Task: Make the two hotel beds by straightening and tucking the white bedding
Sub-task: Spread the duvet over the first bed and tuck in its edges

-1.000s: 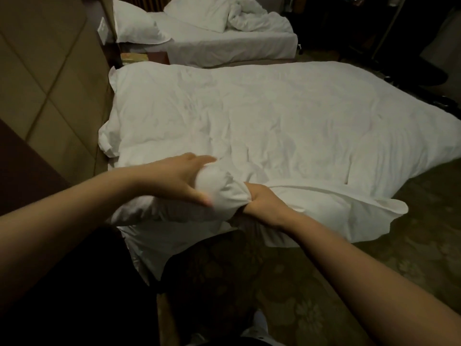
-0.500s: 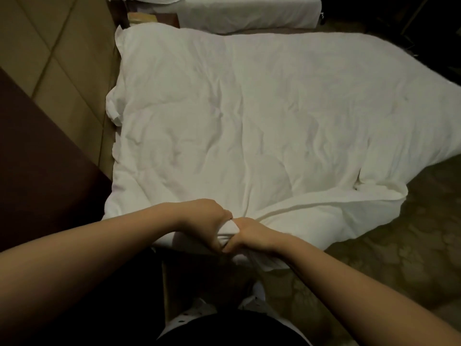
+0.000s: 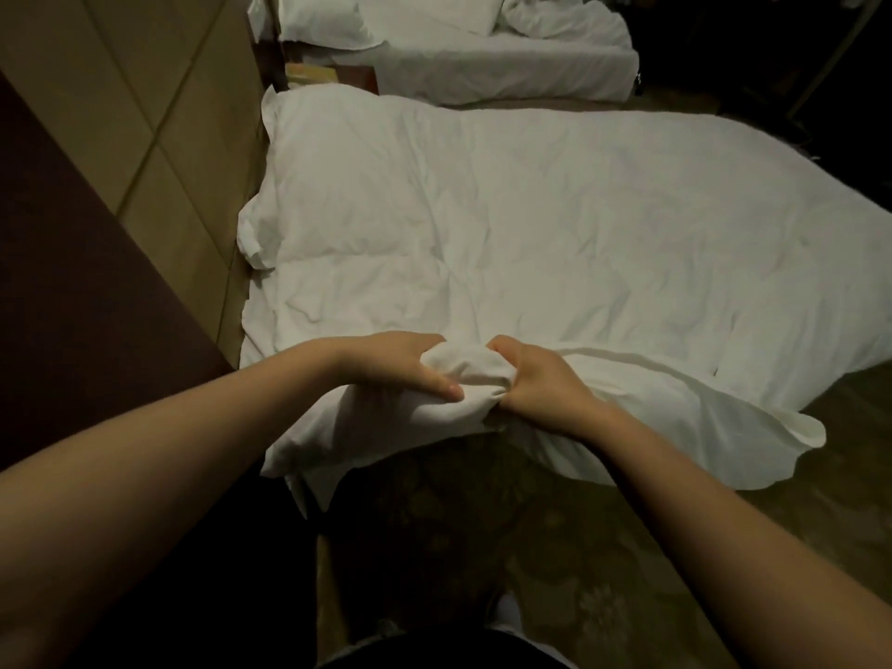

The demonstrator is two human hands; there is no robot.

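Note:
A wrinkled white duvet (image 3: pixel 555 243) covers the near bed, and its right side spills onto the floor. At its near edge my left hand (image 3: pixel 396 366) and my right hand (image 3: pixel 540 383) both grip one bunched fold of the duvet, side by side, almost touching. The near edge hangs below my hands. A pillow (image 3: pixel 256 239) pokes out at the duvet's left side by the wall. The far bed (image 3: pixel 507 74) at the top has a pillow (image 3: pixel 318 19) and rumpled white bedding (image 3: pixel 564 16) on a white sheet.
A padded tan headboard wall (image 3: pixel 145 113) runs along the left, with a dark panel (image 3: pixel 72 292) nearer me. A nightstand (image 3: pixel 318 74) sits between the beds. Patterned carpet (image 3: pixel 555 572) lies under my feet and to the right.
My hands have lifted the bunched duvet edge and moved slightly apart. The view has tilted up, so the far bed's pillow and bedding show again.

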